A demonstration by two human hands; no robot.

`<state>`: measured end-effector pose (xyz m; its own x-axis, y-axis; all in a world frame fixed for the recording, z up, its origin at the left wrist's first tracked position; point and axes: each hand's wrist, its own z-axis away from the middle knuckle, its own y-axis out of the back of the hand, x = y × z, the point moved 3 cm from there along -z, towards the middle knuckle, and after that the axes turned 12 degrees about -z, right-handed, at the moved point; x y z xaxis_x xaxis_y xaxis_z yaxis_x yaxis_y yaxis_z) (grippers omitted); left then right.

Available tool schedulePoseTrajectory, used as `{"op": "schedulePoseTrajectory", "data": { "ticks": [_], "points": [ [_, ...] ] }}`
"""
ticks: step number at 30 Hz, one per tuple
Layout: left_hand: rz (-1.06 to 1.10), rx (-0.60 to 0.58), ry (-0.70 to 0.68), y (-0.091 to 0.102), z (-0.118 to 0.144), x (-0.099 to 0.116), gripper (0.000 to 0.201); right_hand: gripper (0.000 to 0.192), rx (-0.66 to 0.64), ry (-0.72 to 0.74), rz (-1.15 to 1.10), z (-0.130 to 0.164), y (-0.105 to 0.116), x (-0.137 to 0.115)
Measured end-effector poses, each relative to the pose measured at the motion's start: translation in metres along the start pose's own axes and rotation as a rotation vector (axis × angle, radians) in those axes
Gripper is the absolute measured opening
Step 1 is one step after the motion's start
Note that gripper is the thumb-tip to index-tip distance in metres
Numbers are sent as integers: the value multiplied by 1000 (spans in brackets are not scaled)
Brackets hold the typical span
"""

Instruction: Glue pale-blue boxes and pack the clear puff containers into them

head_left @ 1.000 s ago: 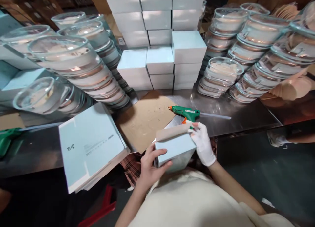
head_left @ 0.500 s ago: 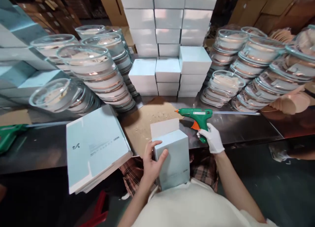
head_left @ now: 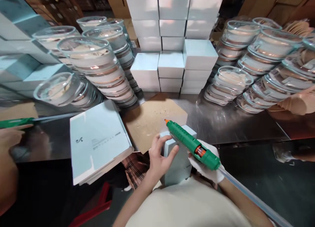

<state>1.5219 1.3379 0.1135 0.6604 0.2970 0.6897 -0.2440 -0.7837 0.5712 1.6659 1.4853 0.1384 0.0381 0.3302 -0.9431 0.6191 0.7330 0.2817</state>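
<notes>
— What do the hands hold?

— The left hand (head_left: 159, 156), bare, is wrapped round the upper left corner of a pale blue box (head_left: 178, 154), thumb on its near face, fingers over the top edge. The right hand (head_left: 205, 164), in a white glove, is closed round the grip of a green glue gun (head_left: 190, 142).

— Where is the box?

— Low in the frame, just right of centre, at the near edge of the table (head_left: 233, 125), against the person's body. It stands upright.

— And the gun?

— It lies slantwise over the box top, its orange tip (head_left: 166, 121) pointing to the upper left, above the box's far corner. Whether the tip touches the box I cannot tell. A clear glue stick (head_left: 248, 196) runs out of its back toward the lower right corner.

— What lies around?

— Just beyond the box, a brown card sheet (head_left: 147, 122) speckled with glue bits. Left of it, a pile of flat blue box blanks (head_left: 98, 143) hangs over the table edge. At the top centre, stacked boxes (head_left: 172, 40) rise in columns. Stacks of clear round containers (head_left: 95, 63) lean at the upper left, and more (head_left: 258, 56) at the upper right.

— Anyone else?

— At the far left edge, another person's hand (head_left: 10, 136) sits by a second green gun (head_left: 14, 122).
</notes>
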Motion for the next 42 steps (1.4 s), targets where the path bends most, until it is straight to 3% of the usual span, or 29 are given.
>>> {"op": "schedulePoseTrajectory", "data": {
  "ticks": [3, 6, 10, 13, 18, 22, 26, 29, 31, 33, 35, 37, 42],
  "points": [
    [-3, -2, 13, 1, 1, -1, 24, 16, -23, 27, 63, -6, -5, 2],
    [-3, 20, 22, 4, 4, -7, 25, 18, 25, -15, 82, -5, 6, 15],
    [38, 64, 98, 10, 12, -22, 27, 23, 133, -227, -75, -5, 28, 47],
    [56, 99, 143, 15, 15, -30, 28, 29, 227, -385, -237, -23, 34, 67],
    [139, 108, 160, 25, 10, -33, 31, 41, 146, -629, -577, -79, 10, 91],
    [198, 122, 158, 30, 10, -35, 35, 41, 57, -760, -543, -101, 14, 111],
    [206, 119, 160, 28, 12, -37, 36, 37, 116, -663, -363, -101, 48, 91],
    [270, 76, 158, 19, 11, -37, 38, 36, 109, -480, -351, -95, 44, 53],
    [343, 23, 132, 11, 11, -35, 40, 53, -29, -399, -477, -92, 21, 34],
    [380, -3, 117, 5, 11, -33, 44, 58, -142, -405, -625, -88, -1, 27],
    [382, 12, 146, 0, 13, -33, 46, 56, -144, -440, -683, -85, -10, 31],
    [428, 50, 198, -3, 14, -36, 47, 58, -181, -398, -649, -82, -5, 35],
    [568, 111, 215, -2, 13, -42, 71, 72, -605, -54, -433, -73, 16, 18]
  ]
}}
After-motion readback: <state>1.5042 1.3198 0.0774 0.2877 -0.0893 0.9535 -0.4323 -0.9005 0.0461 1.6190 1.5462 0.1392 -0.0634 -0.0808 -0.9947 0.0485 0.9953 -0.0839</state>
